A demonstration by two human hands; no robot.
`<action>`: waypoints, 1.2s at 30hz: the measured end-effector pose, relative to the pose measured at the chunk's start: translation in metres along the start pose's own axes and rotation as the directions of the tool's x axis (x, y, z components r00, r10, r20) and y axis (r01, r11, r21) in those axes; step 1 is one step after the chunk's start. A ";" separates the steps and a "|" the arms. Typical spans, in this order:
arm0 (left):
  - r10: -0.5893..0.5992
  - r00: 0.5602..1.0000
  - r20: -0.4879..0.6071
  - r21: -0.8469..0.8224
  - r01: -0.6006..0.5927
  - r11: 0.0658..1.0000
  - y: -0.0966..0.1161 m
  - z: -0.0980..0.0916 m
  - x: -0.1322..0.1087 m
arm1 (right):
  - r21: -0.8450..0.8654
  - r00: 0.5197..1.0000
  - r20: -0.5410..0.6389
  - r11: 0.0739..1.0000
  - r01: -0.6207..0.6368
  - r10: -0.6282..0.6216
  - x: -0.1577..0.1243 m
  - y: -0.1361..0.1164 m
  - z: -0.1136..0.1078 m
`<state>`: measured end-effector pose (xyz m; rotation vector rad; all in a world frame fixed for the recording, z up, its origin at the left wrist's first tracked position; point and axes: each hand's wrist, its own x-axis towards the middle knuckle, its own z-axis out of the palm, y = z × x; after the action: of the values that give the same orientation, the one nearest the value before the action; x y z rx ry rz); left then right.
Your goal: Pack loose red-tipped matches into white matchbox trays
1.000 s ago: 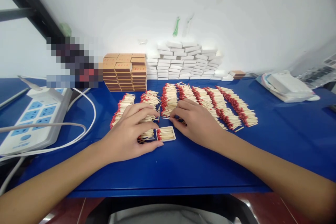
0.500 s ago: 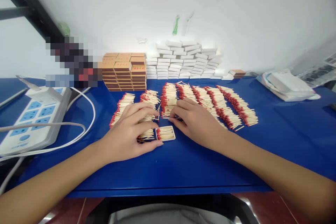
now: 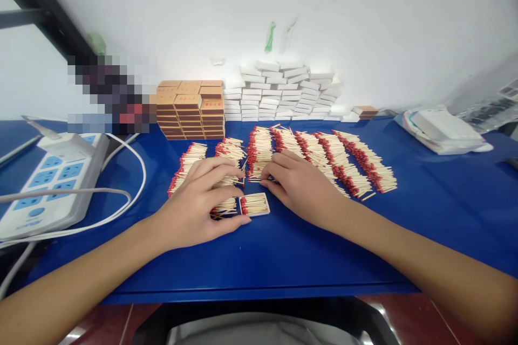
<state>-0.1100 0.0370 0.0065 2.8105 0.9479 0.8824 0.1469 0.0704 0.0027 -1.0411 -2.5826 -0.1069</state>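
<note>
A small white matchbox tray point(image 3: 259, 206) filled with red-headed matches lies flat on the blue table. My left hand point(image 3: 202, 202) is at its left end, thumb at the near edge and index finger at the far corner, lightly gripping it; the other fingers spread over match piles point(image 3: 190, 164). My right hand point(image 3: 297, 186) rests just right of the tray, fingers bent and pressed together beside the near end of a row of matches point(image 3: 259, 153). What its fingertips hold, if anything, is hidden. More rows of matches point(image 3: 366, 161) fan out to the right.
Brown matchboxes point(image 3: 190, 113) are stacked at the back left, beside a pile of white trays point(image 3: 283, 94) along the wall. A power strip point(image 3: 52, 178) with white cables point(image 3: 143, 172) occupies the left side. A plastic-wrapped packet point(image 3: 441, 129) lies at the back right.
Both hands and the tray keep nearly the same positions. The whole view has shifted very slightly.
</note>
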 end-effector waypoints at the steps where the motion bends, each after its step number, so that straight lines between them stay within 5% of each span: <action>1: -0.001 1.000 0.000 0.001 0.001 1.000 0.000 0.000 0.000 | -0.002 1.000 -0.002 1.000 0.003 -0.003 0.000 0.000 0.000; 15: 0.001 1.000 -0.001 -0.003 -0.001 1.000 0.000 0.000 0.000 | -0.079 0.996 0.083 0.997 0.022 -0.015 0.002 -0.001 -0.001; 25: -0.008 1.000 0.003 -0.003 0.008 1.000 -0.001 0.000 0.000 | 0.005 0.993 0.018 0.993 0.116 -0.116 -0.011 -0.014 -0.022; 36: -0.010 1.000 0.006 -0.010 0.010 1.000 0.000 0.001 0.003 | -0.045 0.991 0.025 0.990 0.136 -0.135 -0.015 -0.027 -0.017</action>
<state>-0.1073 0.0390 0.0074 2.7960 0.9535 0.8752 0.1431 0.0373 0.0151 -0.8869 -2.6811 -0.1921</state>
